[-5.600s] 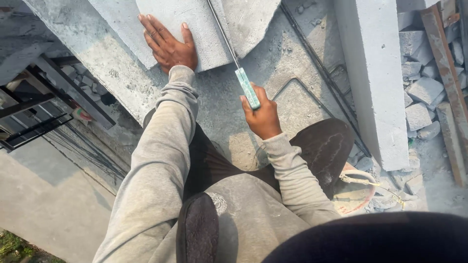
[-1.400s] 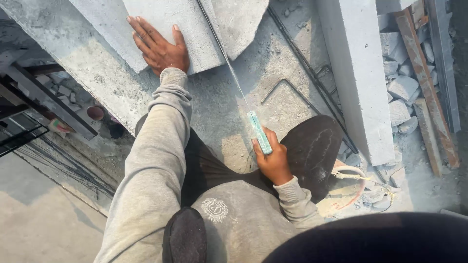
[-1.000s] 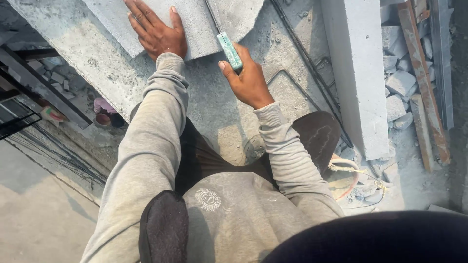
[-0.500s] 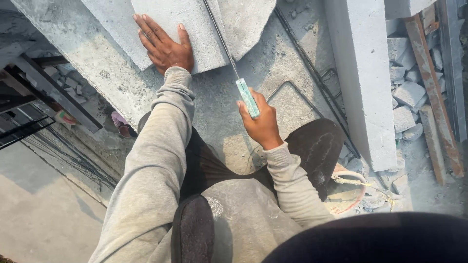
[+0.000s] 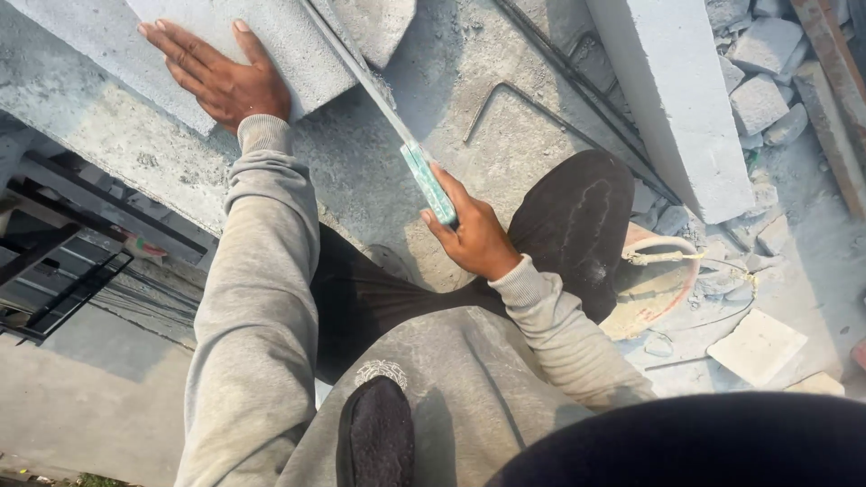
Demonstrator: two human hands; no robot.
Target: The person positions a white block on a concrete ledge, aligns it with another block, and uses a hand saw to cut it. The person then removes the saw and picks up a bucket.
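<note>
My left hand [image 5: 216, 77] lies flat, fingers spread, on a light grey block [image 5: 298, 41] at the top of the head view. My right hand [image 5: 469, 234] grips the green handle of a hand saw [image 5: 424, 176]. The saw's long thin blade runs up and to the left into a cut in the block, right of my left hand. A smaller piece of the block [image 5: 374, 22] sits on the far side of the blade. Both arms wear grey sleeves.
A tall grey block [image 5: 677, 99] stands at the right, with broken block pieces [image 5: 758, 81] behind it. A bent steel bar [image 5: 514, 108] lies on the concrete ledge [image 5: 117, 153]. A worn pan [image 5: 654, 280] sits by my knee. Left of the ledge is a drop with metal bars [image 5: 54, 271].
My right hand has slid the saw forward and drawn it back along the cut; now it is pulled back toward me. My left hand stays flat on the block.
</note>
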